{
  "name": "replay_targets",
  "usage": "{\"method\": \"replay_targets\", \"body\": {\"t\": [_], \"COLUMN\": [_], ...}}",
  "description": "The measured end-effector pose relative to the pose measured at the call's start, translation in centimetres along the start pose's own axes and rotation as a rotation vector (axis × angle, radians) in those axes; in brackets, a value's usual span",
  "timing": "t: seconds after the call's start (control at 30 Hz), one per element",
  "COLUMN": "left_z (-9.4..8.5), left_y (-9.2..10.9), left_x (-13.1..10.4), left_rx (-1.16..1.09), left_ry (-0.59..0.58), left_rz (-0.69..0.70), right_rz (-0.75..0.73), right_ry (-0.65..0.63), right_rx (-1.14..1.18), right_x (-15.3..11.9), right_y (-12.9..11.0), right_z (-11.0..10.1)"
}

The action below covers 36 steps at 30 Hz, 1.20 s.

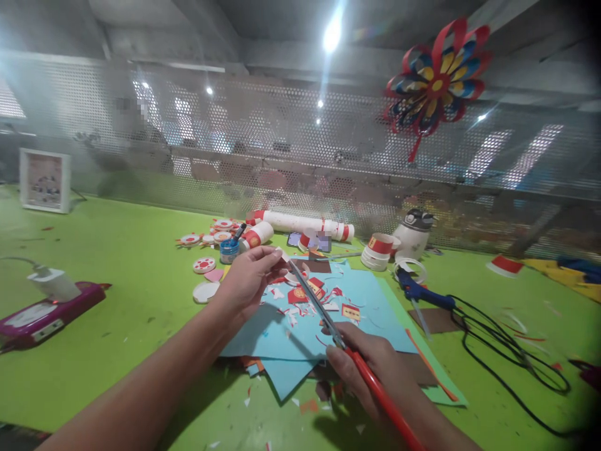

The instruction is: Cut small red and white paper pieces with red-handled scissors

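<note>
Green bench (117, 263) fronts a perforated metal screen (282, 144) on which a red, blue and yellow paper pinwheel (436, 78) hangs. On my bench lie light-blue paper sheets (291, 341) strewn with red and white scraps. My left hand (248, 279) pinches a small white paper piece (283, 254) between thumb and fingers, held above the sheets. My right hand (370, 366) has its fingers closed around the red handles of the scissors (323, 313), blade tips touching the paper piece. A blue glue gun (420, 291) with black cable lies to the right, paper cups (378, 247) behind it.
</note>
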<state>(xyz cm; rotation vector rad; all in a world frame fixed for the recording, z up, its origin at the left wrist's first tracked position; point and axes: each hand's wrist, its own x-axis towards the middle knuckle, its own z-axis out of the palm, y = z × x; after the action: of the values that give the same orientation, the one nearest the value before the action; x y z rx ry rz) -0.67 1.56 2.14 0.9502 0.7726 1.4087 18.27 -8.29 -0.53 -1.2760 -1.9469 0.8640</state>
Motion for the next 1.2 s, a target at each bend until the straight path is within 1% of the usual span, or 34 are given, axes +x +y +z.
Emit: {"method": "replay_targets", "body": {"t": [0.07,0.2,0.33,0.53,0.77,1.0,1.2], "left_z": [0.1,0.3,0.5,0.9,1.0,1.3,1.4], "left_y": [0.1,0.1,0.2,0.4,0.3,0.5,0.3], "left_x": [-0.1,-0.3,-0.5,-0.9,-1.2,-1.6,-1.7], "left_rx": [-0.028,-0.058,-0.049,-0.027,0.008,-0.002,-0.035], "left_ry": [-0.002,-0.015,-0.031,-0.039,-0.050,-0.041,-0.048], "left_rz": [0.018,0.018,0.005,0.017,0.093,0.127,0.147], "right_rz": [-0.009,-0.022,-0.001,-0.015,-0.031,-0.055,-0.094], "right_ry": [0.013,-0.013,-0.010,0.006,0.015,0.024,0.057], "right_rx": [-0.018,-0.023,-0.007,-0.033,-0.007,-0.037,-0.092], "right_x": [-0.1,-0.1,-0.1,-0.1,-0.2,-0.1,-0.2], "right_y": [-0.1,-0.2,-0.3,-0.5,-0.4,-0.2,0.0], "right_z": [0.0,0.0,0.0,-0.1,-0.1,-0.1,0.0]}}
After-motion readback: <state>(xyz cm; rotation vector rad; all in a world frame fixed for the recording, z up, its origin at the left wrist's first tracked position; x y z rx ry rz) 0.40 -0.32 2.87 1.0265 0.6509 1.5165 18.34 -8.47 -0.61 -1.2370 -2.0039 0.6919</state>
